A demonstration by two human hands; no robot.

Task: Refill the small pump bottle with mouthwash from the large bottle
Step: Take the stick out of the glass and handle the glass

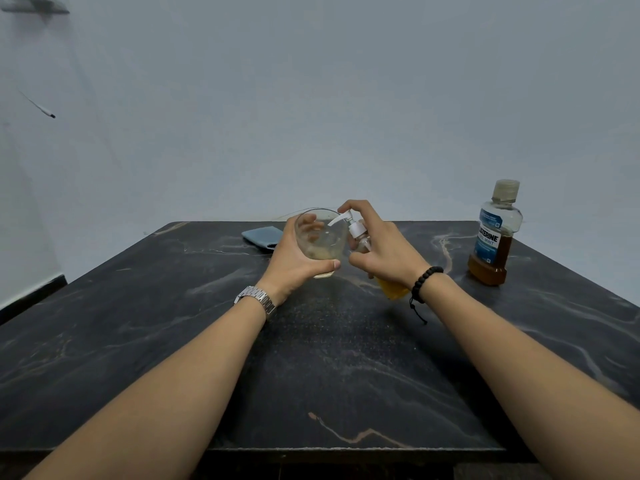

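Note:
My right hand grips the small pump bottle, tilted, with amber liquid showing below my wrist. Its white pump head points left over the rim of a clear glass, and my index finger rests on top of the pump. My left hand wraps around that glass and holds it tilted above the table; a little pale liquid sits in its bottom. The large mouthwash bottle stands upright and capped at the right of the table, about a third full of amber liquid.
A dark marble-patterned table carries everything. A blue-grey phone lies flat at the far edge, behind the glass. A thin cable curves behind the glass. A pale wall rises right behind the table.

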